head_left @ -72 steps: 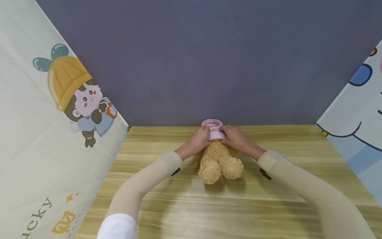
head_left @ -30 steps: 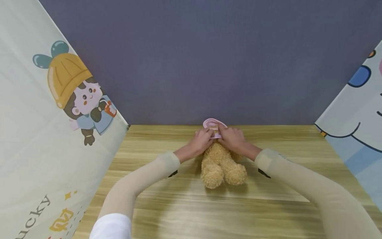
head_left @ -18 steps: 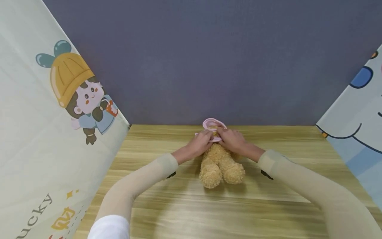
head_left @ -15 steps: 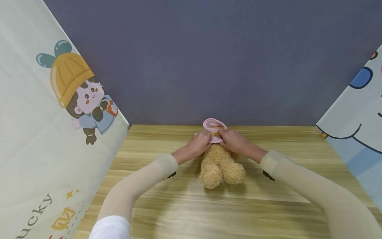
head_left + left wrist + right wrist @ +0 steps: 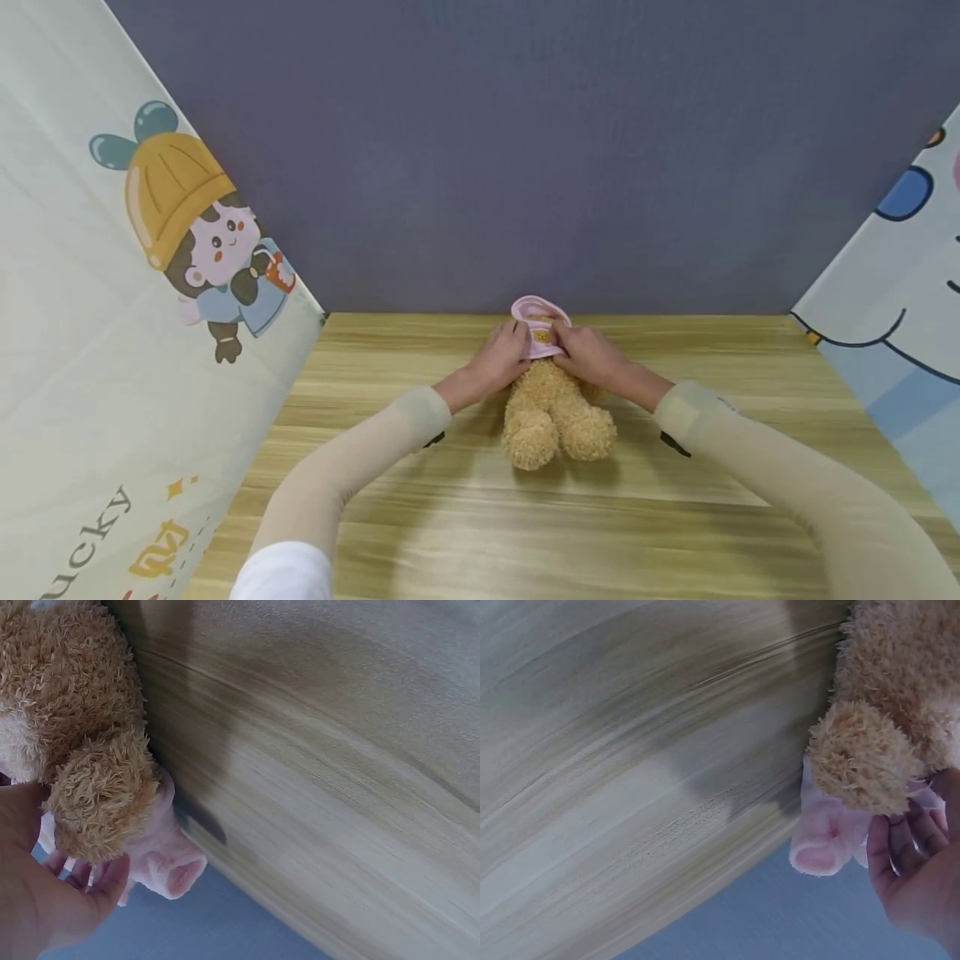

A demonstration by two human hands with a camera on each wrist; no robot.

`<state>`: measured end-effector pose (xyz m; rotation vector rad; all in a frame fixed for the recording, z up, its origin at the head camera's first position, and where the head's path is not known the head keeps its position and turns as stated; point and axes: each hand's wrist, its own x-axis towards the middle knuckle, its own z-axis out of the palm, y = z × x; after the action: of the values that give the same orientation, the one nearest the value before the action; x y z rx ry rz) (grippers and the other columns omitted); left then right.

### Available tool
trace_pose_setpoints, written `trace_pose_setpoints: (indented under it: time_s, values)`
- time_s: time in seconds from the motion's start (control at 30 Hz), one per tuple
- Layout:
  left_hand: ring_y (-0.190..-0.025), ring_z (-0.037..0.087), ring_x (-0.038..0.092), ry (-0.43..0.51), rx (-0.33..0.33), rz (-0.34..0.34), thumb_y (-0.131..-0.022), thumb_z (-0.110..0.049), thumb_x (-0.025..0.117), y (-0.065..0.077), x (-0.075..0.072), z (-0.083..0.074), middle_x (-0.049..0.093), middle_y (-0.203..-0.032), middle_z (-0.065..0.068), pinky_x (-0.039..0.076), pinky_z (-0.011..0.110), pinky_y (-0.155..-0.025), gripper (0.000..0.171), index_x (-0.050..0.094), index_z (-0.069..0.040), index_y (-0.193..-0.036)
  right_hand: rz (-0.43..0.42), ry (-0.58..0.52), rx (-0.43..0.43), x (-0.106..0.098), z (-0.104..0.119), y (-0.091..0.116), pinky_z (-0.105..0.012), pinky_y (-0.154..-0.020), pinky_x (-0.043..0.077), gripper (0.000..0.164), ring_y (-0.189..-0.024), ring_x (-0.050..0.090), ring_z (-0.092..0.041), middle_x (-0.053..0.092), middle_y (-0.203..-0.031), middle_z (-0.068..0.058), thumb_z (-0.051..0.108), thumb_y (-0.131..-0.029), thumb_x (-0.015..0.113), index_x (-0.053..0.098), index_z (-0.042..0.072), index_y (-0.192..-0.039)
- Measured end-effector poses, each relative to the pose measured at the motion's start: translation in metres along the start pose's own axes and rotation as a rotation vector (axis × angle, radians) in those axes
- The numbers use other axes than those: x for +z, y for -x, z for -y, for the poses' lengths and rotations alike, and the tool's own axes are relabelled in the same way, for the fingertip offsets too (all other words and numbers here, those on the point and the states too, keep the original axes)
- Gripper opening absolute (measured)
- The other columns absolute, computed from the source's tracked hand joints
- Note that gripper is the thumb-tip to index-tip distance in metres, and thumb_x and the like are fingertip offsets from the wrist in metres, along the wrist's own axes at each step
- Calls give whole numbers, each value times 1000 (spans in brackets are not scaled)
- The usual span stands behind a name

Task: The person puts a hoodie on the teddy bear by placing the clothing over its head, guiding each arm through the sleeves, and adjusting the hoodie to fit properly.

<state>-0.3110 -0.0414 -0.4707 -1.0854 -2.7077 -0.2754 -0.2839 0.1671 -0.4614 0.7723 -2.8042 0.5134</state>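
Note:
A tan curly plush bear [image 5: 543, 387] lies on the wooden table, its legs toward the person. Over its upper end is a small pink garment [image 5: 532, 307] with a yellow printed patch. My left hand [image 5: 498, 357] pinches the garment's left edge in the head view, and my right hand [image 5: 594, 353] pinches the right edge. In the left wrist view a plush arm [image 5: 101, 799] lies across a pink sleeve [image 5: 169, 862], beside the curled left fingers. The right wrist view has the other plush arm [image 5: 862, 757] over a sleeve [image 5: 825, 836]. The bear's head is hidden.
The wooden table [image 5: 555, 542] ends at a dark grey-blue upright panel [image 5: 555, 150] just behind the garment. Pale panels with cartoon prints stand at the left [image 5: 67, 292] and right [image 5: 907, 333] sides.
The hands were close together over the garment's front a second ago and have moved slightly apart. The garment's front has flattened and come down a little, showing the yellow patch between the hands.

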Motion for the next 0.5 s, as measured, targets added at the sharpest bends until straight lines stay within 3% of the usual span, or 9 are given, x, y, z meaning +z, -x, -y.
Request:
trace_pose_setpoints:
  time_s: [0.1,0.27,0.37,0.5]
  values:
    - [-103,31,59,-32,-53,14,-91,-22,77,-4,3,-2,58,-114,16,54,39,-89,44,54,0,-121,-14,19,9,3,0,-1,-33,-50,40,22,-56,50,-18,54,-69,-4,7,-90,70,52,6,-102]
    - [-101,29,64,-118,-38,10,-96,-21,68,-10,9,-10,64,-110,13,57,38,-85,28,62,-2,-115,-27,122,69,11,2,-4,-38,-44,43,24,-53,55,-24,59,-72,-10,13,-94,68,53,1,-109]
    - [-92,27,66,-65,2,-9,-99,-18,64,-9,11,-12,67,-102,11,58,38,-76,16,66,-4,-107,-27,176,143,16,5,-6,-43,-43,45,28,-54,58,-30,61,-75,-14,19,-96,66,53,-1,-111]
    - [-88,27,68,58,84,-14,-99,-13,63,-1,10,-8,69,-101,12,57,40,-75,11,65,-5,-107,-28,176,189,23,9,-7,-47,-46,49,29,-59,61,-35,62,-78,-16,20,-95,67,57,-1,-113]
